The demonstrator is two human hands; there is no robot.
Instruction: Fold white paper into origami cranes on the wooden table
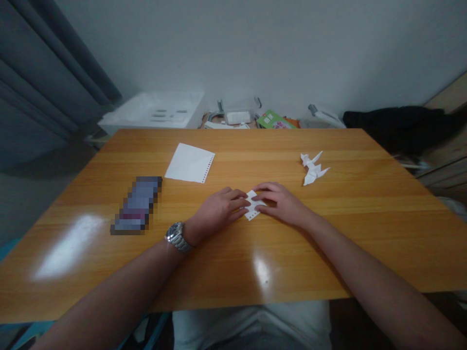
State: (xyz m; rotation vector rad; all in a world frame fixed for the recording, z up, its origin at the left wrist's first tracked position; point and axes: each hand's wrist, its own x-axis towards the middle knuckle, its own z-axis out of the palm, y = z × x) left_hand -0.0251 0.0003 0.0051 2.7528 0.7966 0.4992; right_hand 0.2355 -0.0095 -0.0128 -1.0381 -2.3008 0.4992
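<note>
As your left hand (218, 210) and right hand (285, 204) meet around the folded paper (251, 212) on the worktop (219, 272), your fingers (237, 195) touch it, slightly parted; whether they pinch cannot be told | phone-like device (140, 199) pixelated, green booklet (270, 119) print too small to read | near edge well apart from your hands; loose sheet (190, 163) ahead-left, paper figure (312, 170) ahead-right

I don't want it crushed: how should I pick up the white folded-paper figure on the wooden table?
Probably pinch the white folded-paper figure by its middle, from above: thin points stick out around it and look easily bent.
</note>
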